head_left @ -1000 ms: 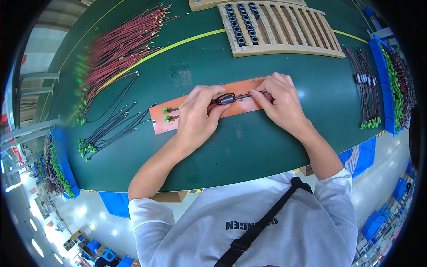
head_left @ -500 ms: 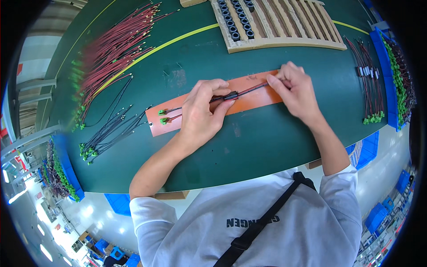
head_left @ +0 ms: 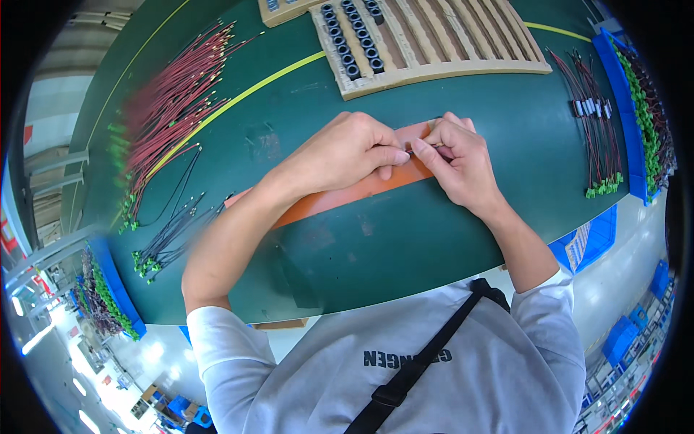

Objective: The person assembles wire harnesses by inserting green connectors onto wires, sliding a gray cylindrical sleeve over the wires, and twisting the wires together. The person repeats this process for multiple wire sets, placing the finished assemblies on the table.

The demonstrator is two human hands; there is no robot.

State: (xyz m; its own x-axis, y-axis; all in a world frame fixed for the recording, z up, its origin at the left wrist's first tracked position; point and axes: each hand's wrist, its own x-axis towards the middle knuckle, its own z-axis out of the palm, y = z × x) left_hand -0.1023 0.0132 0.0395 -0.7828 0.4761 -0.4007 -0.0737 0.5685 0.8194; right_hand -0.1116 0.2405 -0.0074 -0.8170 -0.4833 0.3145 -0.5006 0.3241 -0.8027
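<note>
Over an orange strip-shaped board [head_left: 340, 205], my two hands meet close together on thin wires [head_left: 410, 151], of which only a short dark piece shows between my fingertips. My left hand [head_left: 354, 150] is closed, thumb and fingers pinching the wires from the left. Just to its right, my right hand [head_left: 460, 160] is closed too, its thumb and forefinger pinching the wires near the board's far right end. My left hand and forearm hide the rest of the wires and much of the board.
A cardboard rack [head_left: 441, 66] with black rings [head_left: 352, 71] in its left slots lies ahead. Red wires [head_left: 181, 94] and black wires [head_left: 170, 235] with green connectors spread at left. More wires [head_left: 593, 119] lie at right, beside a blue bin [head_left: 623, 116]. Another blue bin [head_left: 116, 282] stands at left.
My left hand has slid right, from the black sleeve on the wires to beside my right hand. The sleeve and green connector ends on the board are now hidden. The view has shifted slightly.
</note>
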